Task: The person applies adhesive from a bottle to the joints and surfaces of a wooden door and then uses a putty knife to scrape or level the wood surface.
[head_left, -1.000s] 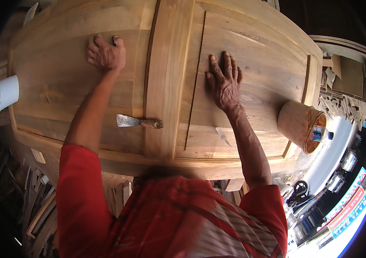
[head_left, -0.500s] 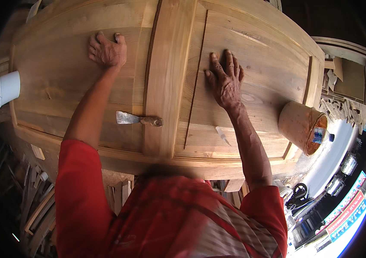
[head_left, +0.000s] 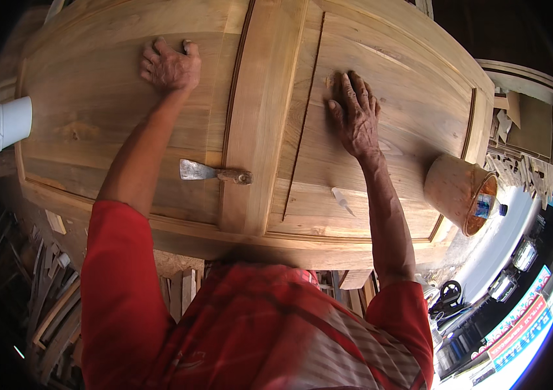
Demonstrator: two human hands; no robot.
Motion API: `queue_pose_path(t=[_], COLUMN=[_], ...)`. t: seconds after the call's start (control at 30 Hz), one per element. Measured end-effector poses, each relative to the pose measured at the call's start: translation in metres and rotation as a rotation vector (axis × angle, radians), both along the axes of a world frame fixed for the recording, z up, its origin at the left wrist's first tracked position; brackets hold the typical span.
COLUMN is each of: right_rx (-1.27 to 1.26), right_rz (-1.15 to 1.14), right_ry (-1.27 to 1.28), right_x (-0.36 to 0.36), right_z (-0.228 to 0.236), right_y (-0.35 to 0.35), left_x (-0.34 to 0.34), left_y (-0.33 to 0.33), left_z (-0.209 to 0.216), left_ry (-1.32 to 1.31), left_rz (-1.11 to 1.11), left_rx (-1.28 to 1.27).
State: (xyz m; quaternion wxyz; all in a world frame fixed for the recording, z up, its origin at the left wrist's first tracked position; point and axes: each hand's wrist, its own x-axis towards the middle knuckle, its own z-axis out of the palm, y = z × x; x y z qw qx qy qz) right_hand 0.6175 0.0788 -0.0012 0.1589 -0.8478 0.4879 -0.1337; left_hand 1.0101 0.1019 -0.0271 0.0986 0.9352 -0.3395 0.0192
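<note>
A large wooden door (head_left: pixel 260 110) with recessed panels lies flat in front of me. My left hand (head_left: pixel 171 68) rests on its left panel, fingers bent and thumb spread apart; nothing shows in it, though the underside of the palm is hidden. On the right panel my right hand (head_left: pixel 357 120) lies palm down with the fingers stretched forward. Between my arms a putty knife (head_left: pixel 214 172) with a worn handle lies across the left panel's edge and the middle rail. Close to my right forearm is a small clear bottle with a thin nozzle (head_left: pixel 342 200).
A white pail (head_left: pixel 11 123) stands at the door's left end. On the right, a stained bucket (head_left: pixel 458 192) appears tilted, with a plastic bottle (head_left: pixel 487 206) inside. Wood offcuts (head_left: pixel 62 312) pile up below left, and more scraps (head_left: pixel 529 172) lie beyond the right end.
My right hand has slid a little to the right over the panel, and its fingers are closer together. My left hand has shifted only slightly. The whole view has moved a bit.
</note>
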Motion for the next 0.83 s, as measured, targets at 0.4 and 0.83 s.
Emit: queue_pose_path(t=[0.4,0.83], right_rx=[0.148,0.471], right_rz=[0.097,0.412], right_ry=[-0.11,0.055], right_x=[0.042,0.128], right_z=[0.117,0.058], right_y=[0.047,0.182], left_x=[0.014,0.013], left_y=[0.009,0.002], left_z=[-0.017,-0.019], left_ry=[-0.043,-0.027], left_rz=[-0.025,-0.089], left_rx=[-0.105,-0.179])
